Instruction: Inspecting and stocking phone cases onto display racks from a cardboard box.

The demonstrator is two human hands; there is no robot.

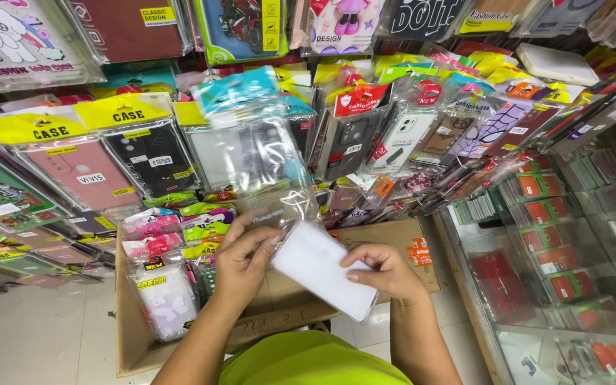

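A clear phone case with a white card insert (pixel 320 269) sits between both my hands. My left hand (pixel 242 258) grips its upper left end and also pinches the mouth of a clear plastic sleeve with a teal header (pixel 258 153) that stands up from it. My right hand (pixel 385 269) holds the case's right edge, thumb on top. The case is half out of the sleeve's open end.
A cardboard box (pixel 137 335) below holds several packaged cases in pink and yellow wrappers (pixel 160 249). Racks of hanging phone cases (pixel 108 153) fill the wall ahead. A glass counter (pixel 557 285) with red and green boxes stands at the right.
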